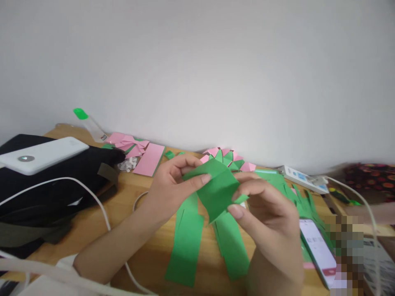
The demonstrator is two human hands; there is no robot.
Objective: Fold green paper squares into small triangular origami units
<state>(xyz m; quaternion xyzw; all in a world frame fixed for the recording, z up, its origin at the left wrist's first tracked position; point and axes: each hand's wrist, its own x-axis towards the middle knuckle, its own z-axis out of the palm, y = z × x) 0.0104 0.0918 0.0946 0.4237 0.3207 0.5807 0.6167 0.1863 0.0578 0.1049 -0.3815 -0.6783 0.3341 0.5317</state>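
A creased piece of green paper [217,191] is held up between both hands, above the wooden table. My left hand [177,179] pinches its upper left part, thumb lying across the front. At its right side my right hand [265,201] grips it between thumb and fingers, where a small corner is bent over. Below the hands lie green paper strips [185,250] on the left and more green strips [233,246] on the right. Behind the held paper stands a pink and green folded paper piece [226,156].
A white power bank [46,154] rests on a black bag [61,197] at left. Pink paper [150,159] and a glue bottle [89,125] are near the wall. At right are a phone [317,250], a power strip [304,179] and green paper pieces. White cables cross the left front.
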